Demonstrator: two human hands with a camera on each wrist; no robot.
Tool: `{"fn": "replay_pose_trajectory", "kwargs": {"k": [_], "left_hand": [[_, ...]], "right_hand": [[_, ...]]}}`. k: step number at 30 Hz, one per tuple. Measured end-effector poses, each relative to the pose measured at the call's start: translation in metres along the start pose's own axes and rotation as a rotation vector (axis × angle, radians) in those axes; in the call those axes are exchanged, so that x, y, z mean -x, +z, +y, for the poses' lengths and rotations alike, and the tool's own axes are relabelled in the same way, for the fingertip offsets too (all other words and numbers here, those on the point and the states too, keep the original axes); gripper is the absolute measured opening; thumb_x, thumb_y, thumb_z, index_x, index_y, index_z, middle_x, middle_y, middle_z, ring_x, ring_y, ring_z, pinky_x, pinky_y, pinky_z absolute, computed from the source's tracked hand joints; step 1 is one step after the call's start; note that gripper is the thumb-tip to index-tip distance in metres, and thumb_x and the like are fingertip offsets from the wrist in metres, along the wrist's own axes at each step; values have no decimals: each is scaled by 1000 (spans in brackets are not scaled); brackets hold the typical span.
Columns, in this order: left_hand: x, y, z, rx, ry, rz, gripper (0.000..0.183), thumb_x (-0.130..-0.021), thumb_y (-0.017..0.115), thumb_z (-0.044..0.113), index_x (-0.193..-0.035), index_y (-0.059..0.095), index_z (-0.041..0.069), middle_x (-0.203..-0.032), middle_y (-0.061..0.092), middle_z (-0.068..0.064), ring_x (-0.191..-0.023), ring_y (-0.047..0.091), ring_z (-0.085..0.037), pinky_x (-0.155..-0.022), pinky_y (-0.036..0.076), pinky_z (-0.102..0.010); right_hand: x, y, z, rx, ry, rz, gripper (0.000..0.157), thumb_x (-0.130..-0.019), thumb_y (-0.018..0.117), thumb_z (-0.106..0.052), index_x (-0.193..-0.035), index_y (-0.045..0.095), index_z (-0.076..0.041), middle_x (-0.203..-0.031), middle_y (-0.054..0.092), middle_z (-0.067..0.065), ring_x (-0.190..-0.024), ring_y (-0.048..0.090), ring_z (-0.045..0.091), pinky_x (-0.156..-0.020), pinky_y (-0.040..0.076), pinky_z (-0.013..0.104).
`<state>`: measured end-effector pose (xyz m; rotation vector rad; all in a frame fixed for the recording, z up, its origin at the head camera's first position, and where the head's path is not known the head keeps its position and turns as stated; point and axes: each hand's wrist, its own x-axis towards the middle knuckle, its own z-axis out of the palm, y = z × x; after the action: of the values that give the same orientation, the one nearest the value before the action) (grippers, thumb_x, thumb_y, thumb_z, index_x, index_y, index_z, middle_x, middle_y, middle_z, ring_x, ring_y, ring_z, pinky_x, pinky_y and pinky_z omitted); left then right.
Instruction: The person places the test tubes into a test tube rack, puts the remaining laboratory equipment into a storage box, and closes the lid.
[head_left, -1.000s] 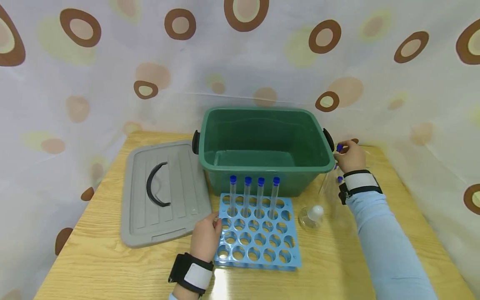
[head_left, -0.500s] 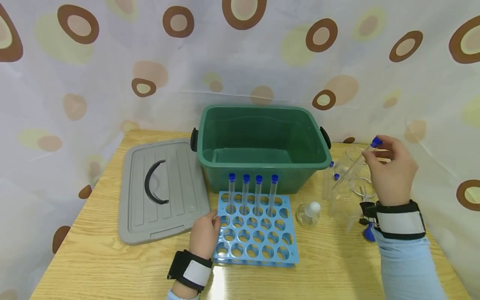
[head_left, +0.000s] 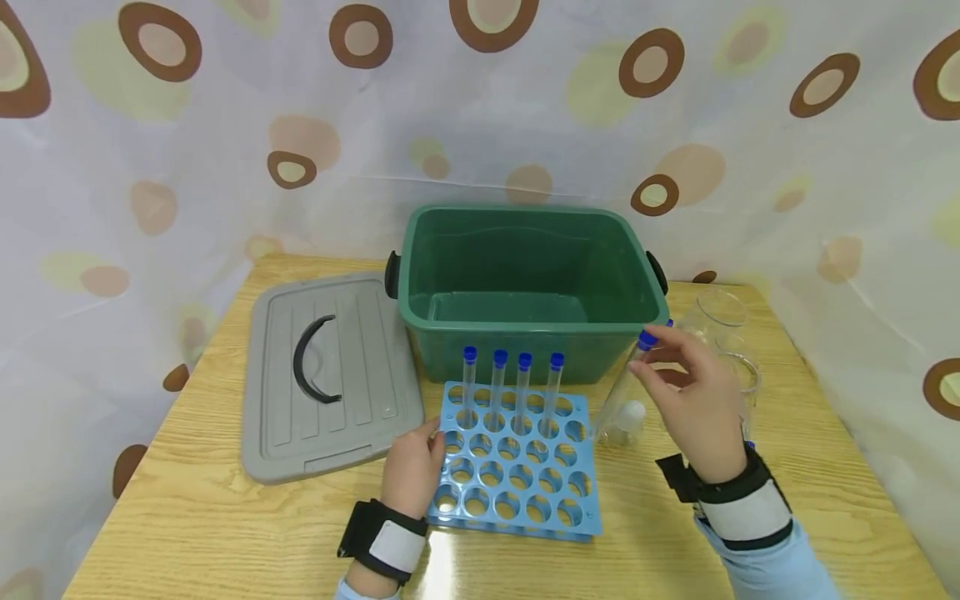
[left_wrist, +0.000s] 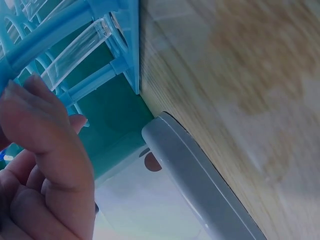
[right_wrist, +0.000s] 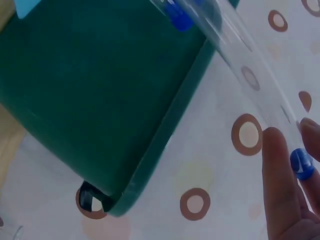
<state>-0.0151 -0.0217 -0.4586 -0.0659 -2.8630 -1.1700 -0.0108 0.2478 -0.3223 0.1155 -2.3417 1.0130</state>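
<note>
My right hand pinches a clear test tube near its blue cap, and the tube slants down to the left toward the rack's right edge. In the right wrist view the tube crosses in front of the green bin, its blue cap between thumb and fingers. A light-blue test tube rack lies on the table with several capped tubes upright in one row. At the rack's left edge, my left hand grips its side. The left wrist view shows those fingers at a blue rack bar.
A green bin with black handles stands behind the rack. Left of it lies its grey lid. A small bottle with a white top stands right of the rack, partly behind the held tube. Clear glassware stands at the right.
My right hand picked up a blue-capped tube from beside the bin, swung right with it, then brought it left toward the rack. The left hand stayed at the rack's edge.
</note>
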Motion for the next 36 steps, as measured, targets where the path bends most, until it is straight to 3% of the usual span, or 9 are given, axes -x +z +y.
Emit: {"fn": "replay_pose_trajectory", "kwargs": {"k": [2,4,7,17,25,36], "left_hand": [[0,1,0,2,0,-2,25,-88,59,7,-109,67,-5,-66,65,-8,-52,50,-8,-46,38,-21],[0,1,0,6,1,-1,24,-88,59,7,-108,67,-5,-66,66,-8,-52,50,-8,-46,38,-21],[0,1,-1,8,4,4,24,-88,60,6,-108,67,-5,-67,66,-8,-53,51,-8,-46,38,-21],[0,2,-3,4,13,10,24,-88,60,6,-107,67,-5,-63,63,-6,-51,47,-7,-45,36,-20],[0,1,-2,8,17,10,23,-88,60,5,-107,67,-5,-59,59,-3,-49,43,-5,-44,34,-19],[1,0,-1,15,10,4,24,-88,60,4,-107,66,-6,-60,60,-4,-50,44,-6,-44,35,-19]], "right_hand": [[3,7,1,-11,-9,-4,39,-74,71,11,-112,62,6,-87,65,14,-80,53,-17,-68,43,1],[4,13,4,-17,-15,11,38,-74,70,11,-111,62,6,-88,64,19,-80,53,-17,-69,43,1],[4,19,11,-23,-23,29,38,-74,71,11,-110,63,7,-88,64,20,-80,53,-17,-68,43,1],[17,39,31,-6,15,-33,39,-74,70,11,-112,62,5,-89,63,18,-81,50,-14,-68,43,1],[22,48,41,22,40,-126,39,-75,70,9,-113,61,5,-92,63,18,-80,62,26,-68,42,1],[27,56,51,51,81,-186,37,-77,70,8,-112,61,4,-94,64,17,-81,64,30,-66,54,24]]}}
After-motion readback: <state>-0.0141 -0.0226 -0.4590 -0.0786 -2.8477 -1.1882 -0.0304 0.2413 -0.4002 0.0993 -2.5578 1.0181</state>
